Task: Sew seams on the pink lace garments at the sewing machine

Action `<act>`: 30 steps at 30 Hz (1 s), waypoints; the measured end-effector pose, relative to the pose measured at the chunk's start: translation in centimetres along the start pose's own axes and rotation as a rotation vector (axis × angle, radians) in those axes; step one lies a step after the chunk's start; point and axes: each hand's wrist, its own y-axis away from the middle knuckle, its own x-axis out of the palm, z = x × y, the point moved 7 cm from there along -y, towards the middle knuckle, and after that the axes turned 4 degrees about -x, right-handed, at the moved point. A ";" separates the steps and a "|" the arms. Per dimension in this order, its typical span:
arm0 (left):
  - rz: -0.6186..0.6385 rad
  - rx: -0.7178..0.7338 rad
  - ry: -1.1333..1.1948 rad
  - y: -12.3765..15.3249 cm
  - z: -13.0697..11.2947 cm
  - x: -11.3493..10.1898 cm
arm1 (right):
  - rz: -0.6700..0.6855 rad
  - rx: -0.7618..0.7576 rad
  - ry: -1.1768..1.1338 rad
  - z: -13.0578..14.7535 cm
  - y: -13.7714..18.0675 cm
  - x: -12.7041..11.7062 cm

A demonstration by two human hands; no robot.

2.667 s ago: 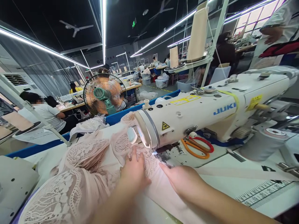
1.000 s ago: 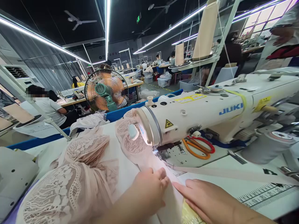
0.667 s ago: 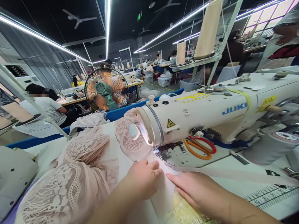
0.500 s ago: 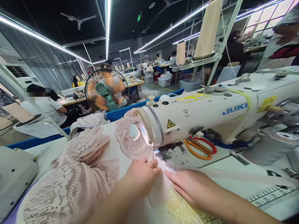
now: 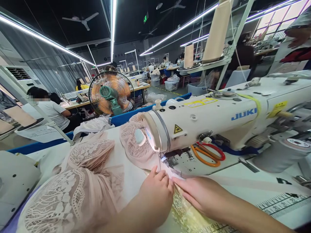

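A white JUKI sewing machine (image 5: 218,119) stands across the table, its lamp lit over the presser foot (image 5: 170,161). Pale pink lace fabric (image 5: 80,187) lies heaped at the left and runs under the machine head. My left hand (image 5: 156,197) is curled, its fingers pinching the fabric edge just in front of the foot. My right hand (image 5: 201,195) lies flat with fingers stretched out, pressing the fabric beside the left hand. A yellowish lace piece (image 5: 187,216) shows beneath both hands.
Orange and red scissors (image 5: 206,155) lie on the machine bed behind the needle. A standing fan (image 5: 110,94) faces the table at the back. Thread cones (image 5: 216,32) stand on a rack above. A seated person (image 5: 48,111) works at the left; another person's arm (image 5: 295,42) shows at top right.
My left hand has slid a little nearer the presser foot and pinched the fabric edge. More of the yellowish lace shows under my hands. My right hand stays flat.
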 end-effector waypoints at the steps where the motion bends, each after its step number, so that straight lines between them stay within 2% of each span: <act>1: 0.023 0.003 0.008 0.1 -0.2 0.0 | 0.000 0.006 0.005 0.0 0.0 0.1; 5: 0.037 0.007 0.018 0.4 -0.1 -0.3 | 0.016 0.029 0.037 0.1 -0.2 0.1; 12: 0.014 -0.022 0.005 -0.2 1.6 0.0 | 0.149 0.116 0.191 0.2 -1.3 -0.1; 19: 0.012 -0.086 0.021 -0.6 3.0 0.0 | 0.149 0.168 0.269 0.9 -2.5 -0.5; 25: 0.013 -0.157 0.049 -0.8 4.1 0.0 | 0.066 0.190 0.239 0.3 -1.8 1.3; 30: -0.024 -0.218 0.049 -0.8 5.1 -0.2 | -0.205 0.052 0.054 -0.3 -0.2 2.7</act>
